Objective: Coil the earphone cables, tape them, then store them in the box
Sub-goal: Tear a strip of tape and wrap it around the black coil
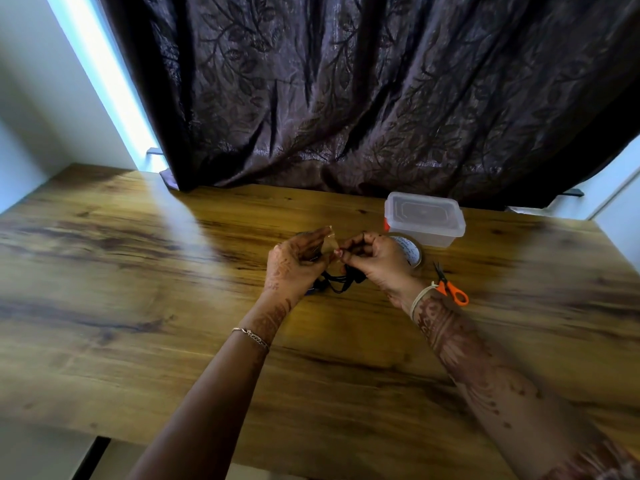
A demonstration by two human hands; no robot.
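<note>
Before the box [425, 221], left hand [294, 265] pinches a tape strip [327, 242] against the cable [341, 284] gripped by right hand [378, 256], for binding.

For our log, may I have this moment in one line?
taping; left hand holds tape piece; right hand pinches cable; box closed

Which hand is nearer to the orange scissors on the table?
Right. The right hand is just left of the scissors, its wrist beside them; the left hand is farther left, beyond the right hand.
</note>
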